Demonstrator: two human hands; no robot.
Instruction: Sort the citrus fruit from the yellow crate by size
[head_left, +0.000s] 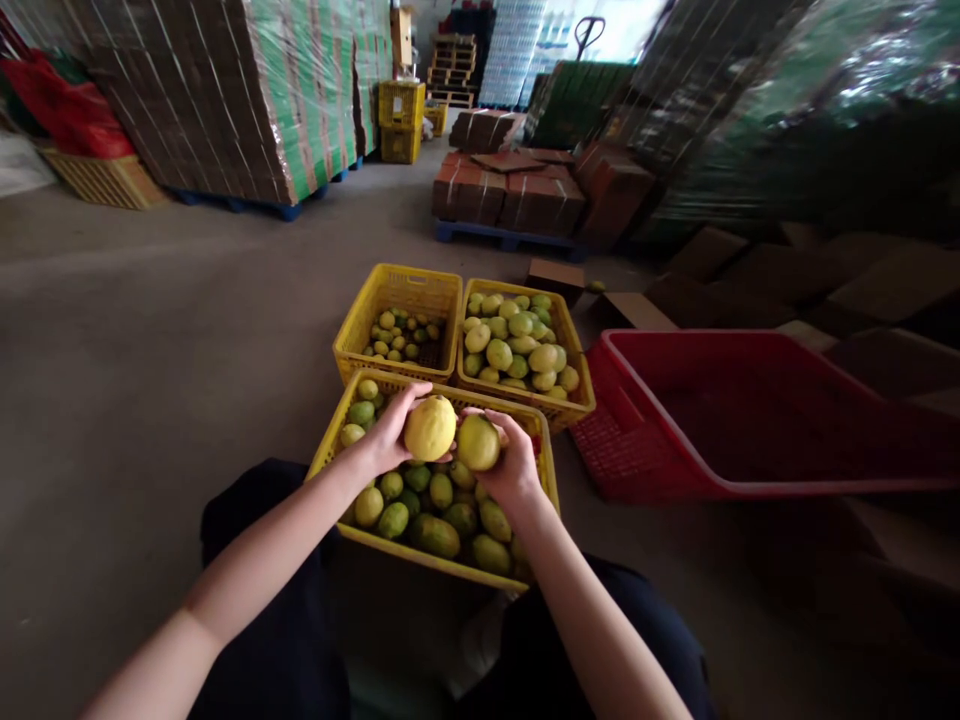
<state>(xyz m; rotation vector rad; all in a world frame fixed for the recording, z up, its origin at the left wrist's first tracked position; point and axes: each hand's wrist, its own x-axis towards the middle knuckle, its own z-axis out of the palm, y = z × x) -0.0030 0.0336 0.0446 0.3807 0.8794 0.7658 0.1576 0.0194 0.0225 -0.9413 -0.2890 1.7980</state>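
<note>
My left hand (395, 430) is closed around a large yellow lemon (430, 428). Close beside it, my right hand (514, 458) grips a smaller, greener-yellow lemon (478, 443). Both are held above the nearest yellow crate (442, 568), which stands between my knees and contains many green and yellow lemons (435, 537). Behind it, the far right yellow crate (581, 393) is heaped with paler lemons (517, 335). The far left yellow crate (352, 352) has small lemons (401, 335) low inside. My forearms and hands cover part of the near crate.
A big red basket (622, 450) stands at my right. Flattened cardboard (787, 280) lies beyond it. Ahead, bundled cardboard (506, 195) rests on a blue pallet (499, 236). A tall wrapped stack (300, 110) rises at the left, with yellow crates (401, 120) behind.
</note>
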